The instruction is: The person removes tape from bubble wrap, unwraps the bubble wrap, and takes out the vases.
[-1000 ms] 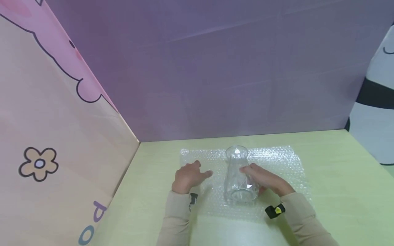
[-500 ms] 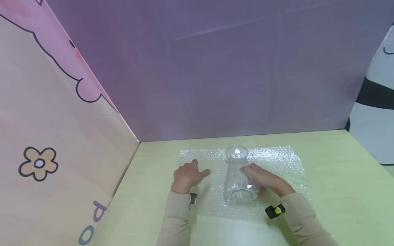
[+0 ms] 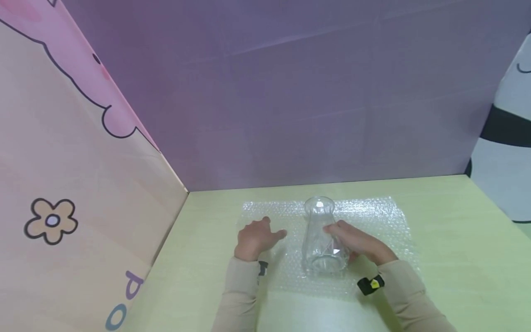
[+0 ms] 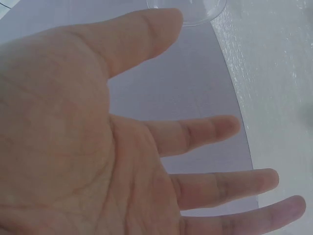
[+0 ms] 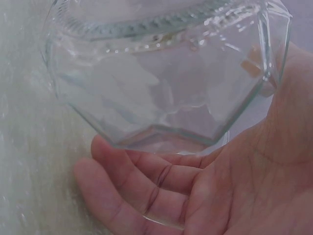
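Right hand point(image 3: 360, 240) is gripping glass vase point(image 3: 316, 243), low middle of frame, over bubble wrap point(image 3: 375, 216). Left hand point(image 3: 255, 237) is holding nothing, fingers spread. Step seems to be steadying vase; next move likely is needing soft, careful grip.

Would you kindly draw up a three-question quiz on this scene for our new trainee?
1. Which hand holds the glass vase?
2. True or false: the left hand has its fingers spread and holds nothing.
3. What lies spread out on the table?
(a) a cloth towel
(b) a sheet of bubble wrap
(c) a wooden tray

Key:
1. The right hand.
2. True.
3. (b)
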Tool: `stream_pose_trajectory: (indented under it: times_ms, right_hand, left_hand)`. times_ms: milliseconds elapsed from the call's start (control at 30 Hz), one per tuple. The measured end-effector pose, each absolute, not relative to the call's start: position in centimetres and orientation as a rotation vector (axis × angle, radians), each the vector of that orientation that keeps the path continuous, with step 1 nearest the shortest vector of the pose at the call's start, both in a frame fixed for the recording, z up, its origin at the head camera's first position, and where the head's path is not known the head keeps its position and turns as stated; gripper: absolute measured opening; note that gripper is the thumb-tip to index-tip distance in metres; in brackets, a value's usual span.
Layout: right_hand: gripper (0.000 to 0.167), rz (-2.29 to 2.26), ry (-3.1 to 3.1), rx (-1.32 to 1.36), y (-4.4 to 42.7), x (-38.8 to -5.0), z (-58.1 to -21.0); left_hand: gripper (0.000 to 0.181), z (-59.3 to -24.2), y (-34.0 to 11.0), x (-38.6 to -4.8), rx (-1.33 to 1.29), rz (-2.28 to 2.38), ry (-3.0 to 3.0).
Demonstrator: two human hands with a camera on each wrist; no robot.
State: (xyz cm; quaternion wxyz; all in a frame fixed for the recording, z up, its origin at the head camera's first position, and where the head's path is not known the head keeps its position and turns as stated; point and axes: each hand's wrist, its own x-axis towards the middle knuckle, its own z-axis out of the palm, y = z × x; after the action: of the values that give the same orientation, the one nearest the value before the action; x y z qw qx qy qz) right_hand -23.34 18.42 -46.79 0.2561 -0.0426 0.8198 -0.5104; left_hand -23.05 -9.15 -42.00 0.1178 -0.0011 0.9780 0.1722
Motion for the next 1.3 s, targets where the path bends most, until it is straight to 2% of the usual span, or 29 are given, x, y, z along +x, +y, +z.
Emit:
stream_pose_trajectory:
  times_ms: [433, 1033, 1300]
  right_hand:
    - [0.061, -1.398, 2.223, -0.091, 18.3, -23.5, -47.0]
    - [0.064, -1.394, 2.223, -0.097, 18.5, -23.5, -47.1]
    - [0.065, -1.378, 2.232, -0.107, 18.4, -23.5, -47.0]
  left_hand:
    - [0.076, -42.4, -8.8, -23.1, 0.029, 0.529, 2.874]
    - [0.075, -42.0, -8.0, -22.9, -0.032, 0.443, 2.938]
    - [0.073, -42.1, -8.0, -22.9, 0.029, 0.551, 2.948]
